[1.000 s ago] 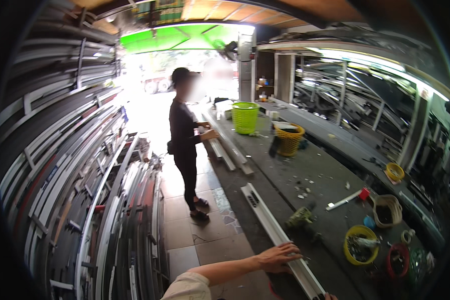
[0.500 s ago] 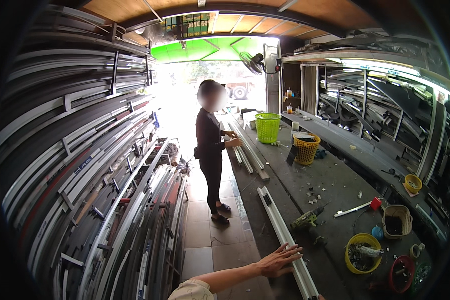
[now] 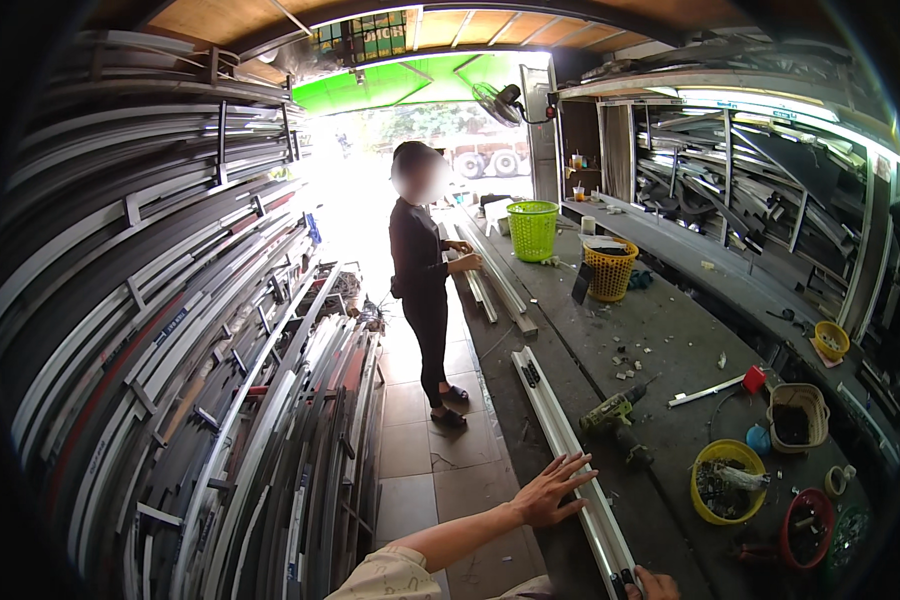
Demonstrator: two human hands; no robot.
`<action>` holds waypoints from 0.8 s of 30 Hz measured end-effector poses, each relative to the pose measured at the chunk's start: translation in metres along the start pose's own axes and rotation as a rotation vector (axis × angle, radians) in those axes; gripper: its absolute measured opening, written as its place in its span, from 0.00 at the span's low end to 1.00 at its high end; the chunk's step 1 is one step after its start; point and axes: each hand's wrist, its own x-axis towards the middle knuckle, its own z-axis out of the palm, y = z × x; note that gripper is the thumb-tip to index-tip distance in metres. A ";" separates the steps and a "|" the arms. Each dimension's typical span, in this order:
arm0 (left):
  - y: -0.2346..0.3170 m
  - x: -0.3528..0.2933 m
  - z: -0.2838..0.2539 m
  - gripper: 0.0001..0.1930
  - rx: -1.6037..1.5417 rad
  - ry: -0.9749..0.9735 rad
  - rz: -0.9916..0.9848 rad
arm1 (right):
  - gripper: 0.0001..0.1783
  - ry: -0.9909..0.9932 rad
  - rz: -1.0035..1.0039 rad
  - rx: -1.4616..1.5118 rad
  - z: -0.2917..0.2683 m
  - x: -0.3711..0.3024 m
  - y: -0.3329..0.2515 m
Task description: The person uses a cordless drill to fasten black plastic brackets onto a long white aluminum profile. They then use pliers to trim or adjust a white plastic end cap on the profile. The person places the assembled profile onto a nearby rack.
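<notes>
A long white metal profile (image 3: 560, 430) lies lengthwise on the grey workbench. My left hand (image 3: 553, 490) rests across it, fingers spread and stretched out, so it is open. At the profile's near end, my right hand (image 3: 657, 584) is partly cut off by the lower edge. Its fingers are curled in beside a small black fitting (image 3: 622, 578) set in the profile, and what they grip is hidden. Another black fitting (image 3: 530, 373) sits in the groove at the far end. A green cordless drill (image 3: 615, 410) lies just right of the profile.
A person in dark clothes (image 3: 420, 250) stands on the bench's left side, hands by other profiles (image 3: 495, 270). A green basket (image 3: 532, 230), yellow basket (image 3: 610, 272), yellow bowl of small parts (image 3: 715, 485) and red bowl (image 3: 806, 525) stand on the bench. Racks of profiles (image 3: 150, 300) line the left wall.
My right hand has come further into view at the profile's near end, where a black fitting now shows. My left hand stays on the profile, slightly higher in the picture as the view shifts.
</notes>
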 end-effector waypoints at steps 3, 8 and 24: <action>0.000 0.000 0.000 0.35 0.003 0.019 -0.009 | 0.18 -0.038 0.073 0.042 0.000 -0.001 0.001; 0.002 -0.002 -0.002 0.40 -0.046 0.037 -0.029 | 0.17 0.050 0.026 0.005 0.001 -0.004 0.001; 0.002 -0.002 0.001 0.42 -0.039 0.057 -0.069 | 0.09 0.140 0.010 -0.035 -0.001 -0.005 0.000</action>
